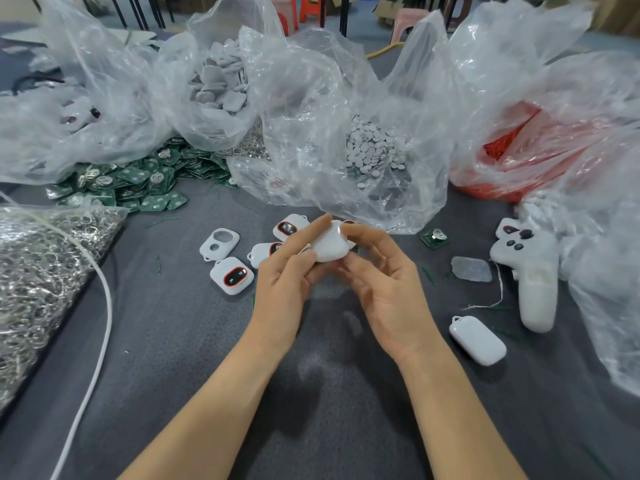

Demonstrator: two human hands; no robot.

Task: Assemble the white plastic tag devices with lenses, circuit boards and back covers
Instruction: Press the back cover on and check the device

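both hands are up over the middle of the table [322, 410] with the white tag [329, 245] pinched between them, lifted off the cloth. the left hand [287, 275] nips its near side, index finger [320, 225] laid straight along the top. the right hand [388, 282] curls its fingers round the far side. the smooth back faces up, so this looks like the cover being pressed home. the risk: an uneven squeeze seats it crooked, or the slick shell squirts out among the lensed shells [232, 276] just left. 1 closed tag [477, 339] lies toward the right edge. the surface is grey felt-like cloth strewn with green snippets, and crinkled clear bags [311, 98] and a heap of green circuit boards [138, 181] crowd the far edge. beyond are plastic stools and dark legs
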